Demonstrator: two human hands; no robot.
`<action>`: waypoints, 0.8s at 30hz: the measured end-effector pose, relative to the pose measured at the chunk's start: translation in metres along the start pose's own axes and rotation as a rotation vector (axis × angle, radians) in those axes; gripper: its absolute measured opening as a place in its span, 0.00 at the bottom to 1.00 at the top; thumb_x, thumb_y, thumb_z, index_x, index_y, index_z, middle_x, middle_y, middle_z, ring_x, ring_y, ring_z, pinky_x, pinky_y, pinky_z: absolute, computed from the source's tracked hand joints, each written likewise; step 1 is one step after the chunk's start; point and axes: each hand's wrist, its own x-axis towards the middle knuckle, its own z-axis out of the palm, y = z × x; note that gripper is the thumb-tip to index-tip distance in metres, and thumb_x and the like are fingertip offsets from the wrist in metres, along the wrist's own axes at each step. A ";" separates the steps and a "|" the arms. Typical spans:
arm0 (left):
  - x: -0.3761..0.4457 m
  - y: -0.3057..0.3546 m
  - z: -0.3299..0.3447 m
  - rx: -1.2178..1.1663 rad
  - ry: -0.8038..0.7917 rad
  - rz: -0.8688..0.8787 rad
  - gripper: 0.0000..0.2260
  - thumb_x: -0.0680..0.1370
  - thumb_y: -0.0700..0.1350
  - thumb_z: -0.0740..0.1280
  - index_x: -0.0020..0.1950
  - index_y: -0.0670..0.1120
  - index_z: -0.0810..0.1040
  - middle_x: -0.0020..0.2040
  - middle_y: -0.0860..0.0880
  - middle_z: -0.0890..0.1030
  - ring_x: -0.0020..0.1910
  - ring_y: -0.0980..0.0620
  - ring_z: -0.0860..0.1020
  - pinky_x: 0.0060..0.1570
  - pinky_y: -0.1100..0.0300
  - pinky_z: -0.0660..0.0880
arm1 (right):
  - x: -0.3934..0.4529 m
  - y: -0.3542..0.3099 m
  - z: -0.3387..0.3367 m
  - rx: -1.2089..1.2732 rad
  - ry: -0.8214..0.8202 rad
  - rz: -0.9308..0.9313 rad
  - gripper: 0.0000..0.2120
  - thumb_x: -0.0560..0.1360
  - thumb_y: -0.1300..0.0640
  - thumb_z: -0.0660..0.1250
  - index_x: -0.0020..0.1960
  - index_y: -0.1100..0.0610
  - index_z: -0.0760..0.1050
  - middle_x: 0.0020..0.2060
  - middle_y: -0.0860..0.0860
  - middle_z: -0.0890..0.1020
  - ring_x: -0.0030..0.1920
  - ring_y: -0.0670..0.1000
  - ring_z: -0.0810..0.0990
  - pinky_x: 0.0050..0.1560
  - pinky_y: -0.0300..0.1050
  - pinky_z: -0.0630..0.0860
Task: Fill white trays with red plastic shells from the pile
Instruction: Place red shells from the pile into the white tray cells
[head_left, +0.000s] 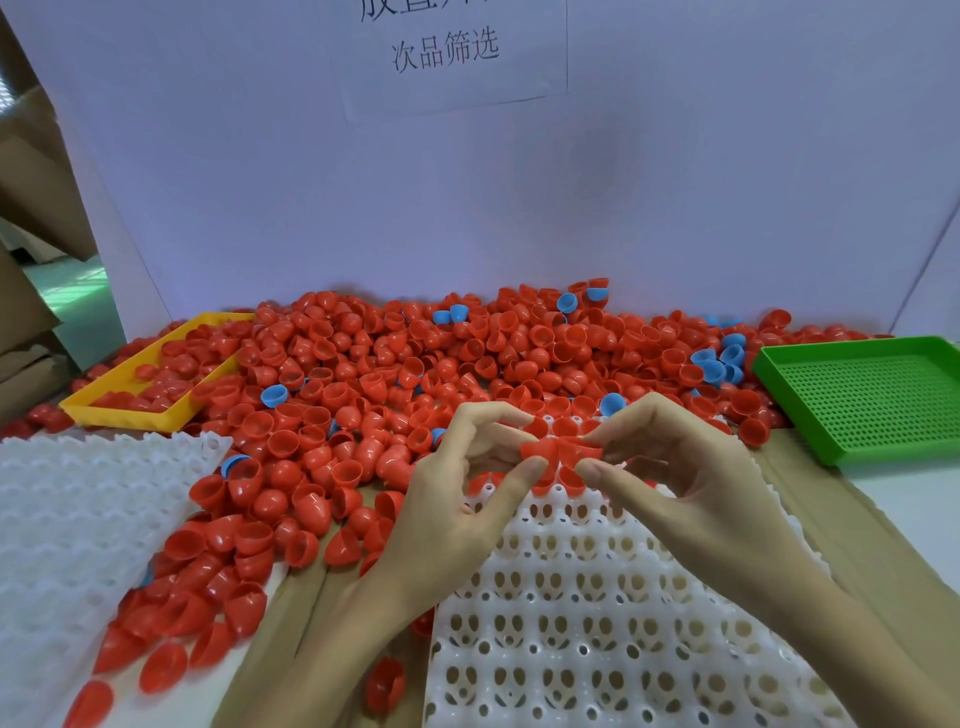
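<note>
A big pile of red plastic shells (395, 374) spreads across the table, with a few blue ones mixed in. A white tray (597, 613) of round pockets lies in front of me; a few red shells (565, 427) sit in its far row. My left hand (467, 499) pinches a red shell (540, 451) between thumb and fingers above the tray's far end. My right hand (691, 483) pinches another red shell (584, 448) right beside it. The two held shells touch.
A second white tray (78, 499) lies at the left. A yellow tray (130, 400) holding red shells sits at the far left, and a green perforated tray (872, 395) at the right. A white board (467, 182) stands behind the pile. Cardboard boxes (31, 208) stand at far left.
</note>
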 end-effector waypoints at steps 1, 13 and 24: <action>0.000 0.000 0.000 -0.002 -0.002 -0.001 0.13 0.82 0.48 0.71 0.65 0.50 0.75 0.52 0.53 0.85 0.54 0.49 0.85 0.55 0.61 0.79 | 0.000 0.000 0.000 -0.020 -0.009 -0.005 0.09 0.74 0.51 0.76 0.52 0.50 0.81 0.47 0.46 0.85 0.47 0.51 0.86 0.44 0.42 0.83; -0.001 -0.007 0.004 0.076 0.031 0.009 0.20 0.76 0.52 0.78 0.65 0.56 0.75 0.52 0.53 0.81 0.54 0.46 0.82 0.54 0.60 0.79 | 0.000 0.014 0.001 -0.248 -0.019 -0.058 0.12 0.79 0.57 0.72 0.60 0.45 0.78 0.57 0.41 0.81 0.59 0.48 0.82 0.49 0.42 0.82; -0.004 -0.012 0.010 0.190 0.000 0.055 0.20 0.77 0.47 0.78 0.65 0.55 0.75 0.52 0.54 0.78 0.54 0.47 0.81 0.55 0.56 0.80 | -0.003 0.015 0.002 -0.402 -0.217 -0.138 0.14 0.82 0.56 0.69 0.66 0.46 0.81 0.58 0.39 0.79 0.58 0.48 0.81 0.52 0.39 0.80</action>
